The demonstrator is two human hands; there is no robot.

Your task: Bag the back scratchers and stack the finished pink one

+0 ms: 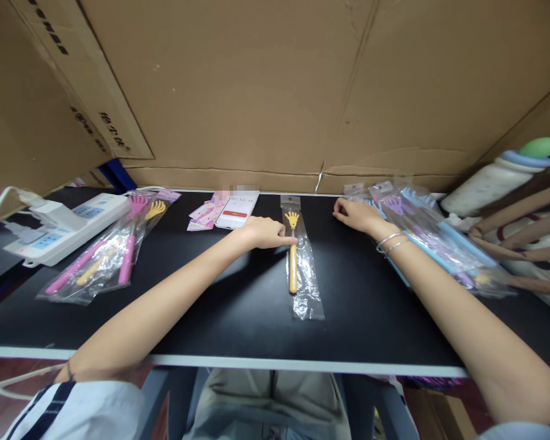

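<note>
A yellow hand-shaped back scratcher (293, 263) lies at the middle of the black table, on or inside a clear plastic bag (308, 296); I cannot tell which. My left hand (266, 233) is closed at its neck, with the thumb across the top of the handle. To the right, my right hand (355, 215) rests near the table's back, its fingers curled and no object visible in them. Beside that wrist lies a pile of bagged blue and purple back scratchers (433, 235), partly hidden by my forearm.
At the left, bagged pink and yellow back scratchers (127, 260) lie against a white power strip (85, 223) with plugs and cables. A phone (237, 209) and pink printed cards (204, 215) sit at the back. A whitish bottle (490, 183) leans at the right. Cardboard walls (256, 91) enclose the table.
</note>
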